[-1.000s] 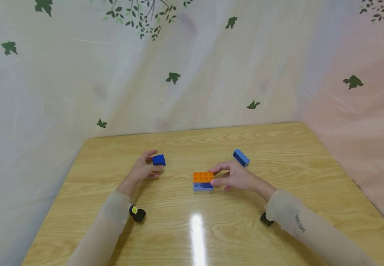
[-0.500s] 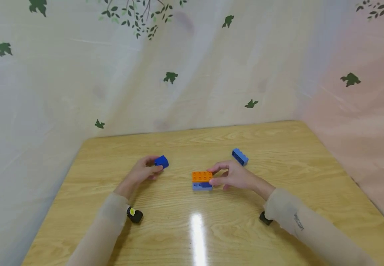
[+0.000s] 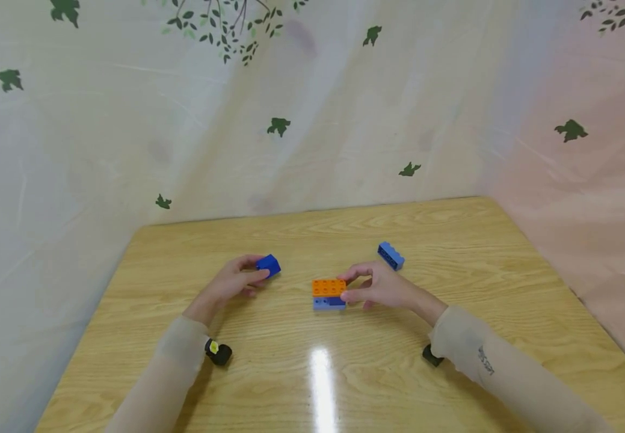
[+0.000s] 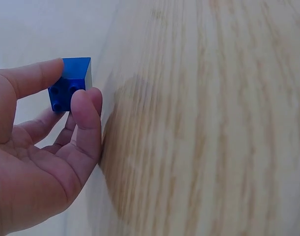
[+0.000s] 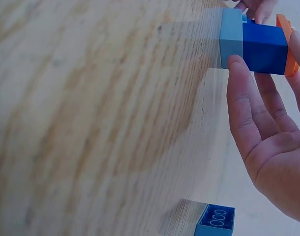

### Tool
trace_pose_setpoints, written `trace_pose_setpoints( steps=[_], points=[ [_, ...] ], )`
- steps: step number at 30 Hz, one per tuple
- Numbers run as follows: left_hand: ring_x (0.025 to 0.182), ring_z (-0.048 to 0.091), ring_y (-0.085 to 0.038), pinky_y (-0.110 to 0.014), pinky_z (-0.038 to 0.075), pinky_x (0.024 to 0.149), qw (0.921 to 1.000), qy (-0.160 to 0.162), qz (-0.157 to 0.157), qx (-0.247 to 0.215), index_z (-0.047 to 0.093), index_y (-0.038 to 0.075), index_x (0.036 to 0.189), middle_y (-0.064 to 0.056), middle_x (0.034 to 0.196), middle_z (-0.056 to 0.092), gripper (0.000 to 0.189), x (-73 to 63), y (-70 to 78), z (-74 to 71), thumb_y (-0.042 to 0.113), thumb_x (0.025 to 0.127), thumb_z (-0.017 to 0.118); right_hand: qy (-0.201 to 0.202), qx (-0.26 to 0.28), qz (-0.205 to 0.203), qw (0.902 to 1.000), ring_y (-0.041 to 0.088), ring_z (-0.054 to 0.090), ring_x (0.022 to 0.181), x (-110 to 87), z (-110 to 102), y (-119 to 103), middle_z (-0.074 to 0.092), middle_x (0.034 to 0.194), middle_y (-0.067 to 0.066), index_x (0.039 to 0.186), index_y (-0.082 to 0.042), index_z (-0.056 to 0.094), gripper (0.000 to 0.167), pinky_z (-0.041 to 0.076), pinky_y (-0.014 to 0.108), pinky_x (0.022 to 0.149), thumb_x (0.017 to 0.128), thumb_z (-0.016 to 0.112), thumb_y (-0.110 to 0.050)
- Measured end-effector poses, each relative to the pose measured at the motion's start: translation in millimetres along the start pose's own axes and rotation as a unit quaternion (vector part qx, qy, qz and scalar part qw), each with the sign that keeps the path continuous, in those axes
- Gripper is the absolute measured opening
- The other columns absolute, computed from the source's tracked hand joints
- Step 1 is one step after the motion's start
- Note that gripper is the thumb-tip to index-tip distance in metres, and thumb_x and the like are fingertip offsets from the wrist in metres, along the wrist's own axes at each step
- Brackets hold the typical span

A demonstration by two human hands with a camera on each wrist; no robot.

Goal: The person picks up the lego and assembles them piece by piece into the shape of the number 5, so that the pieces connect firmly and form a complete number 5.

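Observation:
My left hand point(image 3: 233, 281) pinches a dark blue toy building brick point(image 3: 270, 265) between thumb and fingers, tilted. In the left wrist view that brick point(image 4: 77, 69) shows its studs towards the palm. My right hand point(image 3: 381, 286) grips the right end of a small stack of bricks at the table's middle. An orange brick point(image 3: 328, 288) with studs up tops the stack. Under it, in the right wrist view, come a dark blue brick point(image 5: 265, 49) and a light blue brick point(image 5: 231, 39) at the bottom. Part of the stack's right end is hidden by fingers.
A loose light blue brick point(image 3: 391, 256) lies on its side behind my right hand, its hollow underside showing. All stands on a wooden table point(image 3: 269, 373). A pale cloth point(image 3: 323, 108) with leaf and bird prints hangs along the far edge.
My left fingers have closed on the dark blue brick, which has turned and moved slightly right, towards the stack. My right hand and the stack stay in place.

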State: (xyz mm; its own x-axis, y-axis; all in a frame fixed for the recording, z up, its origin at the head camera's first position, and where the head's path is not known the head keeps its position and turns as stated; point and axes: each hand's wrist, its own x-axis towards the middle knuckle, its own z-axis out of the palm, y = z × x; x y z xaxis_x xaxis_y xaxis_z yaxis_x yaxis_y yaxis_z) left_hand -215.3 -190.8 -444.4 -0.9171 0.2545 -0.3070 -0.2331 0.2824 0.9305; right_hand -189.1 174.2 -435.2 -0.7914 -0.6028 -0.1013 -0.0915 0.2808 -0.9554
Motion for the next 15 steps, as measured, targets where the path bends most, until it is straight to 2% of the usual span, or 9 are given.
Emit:
trace_pose_setpoints(
  steps=[8,15],
  points=[
    [0.104,0.067,-0.029,-0.036,0.059,0.081,0.9999,-0.010,0.009,0.004,0.046,0.003,0.147,-0.022,0.136,0.052,0.055,-6.7,7.9,4.0,0.021,0.100,0.068,0.002,-0.001,0.002,1.0000,0.036,0.073,0.090,-0.6,0,-1,0.066,0.119,0.011,0.125,-0.008,0.069,0.036,0.061,0.047,0.063,0.092,0.078,-0.021],
    [0.115,0.065,-0.040,-0.045,0.058,0.085,0.9984,-0.029,0.048,-0.007,0.045,0.009,0.149,-0.027,0.137,0.055,0.056,-15.7,20.9,15.0,0.025,0.100,0.067,0.003,-0.003,0.002,1.0000,0.036,0.073,0.089,-1.0,1,-3,0.066,0.117,0.011,0.124,-0.009,0.069,0.035,0.061,0.047,0.063,0.092,0.078,-0.020]
  ],
)
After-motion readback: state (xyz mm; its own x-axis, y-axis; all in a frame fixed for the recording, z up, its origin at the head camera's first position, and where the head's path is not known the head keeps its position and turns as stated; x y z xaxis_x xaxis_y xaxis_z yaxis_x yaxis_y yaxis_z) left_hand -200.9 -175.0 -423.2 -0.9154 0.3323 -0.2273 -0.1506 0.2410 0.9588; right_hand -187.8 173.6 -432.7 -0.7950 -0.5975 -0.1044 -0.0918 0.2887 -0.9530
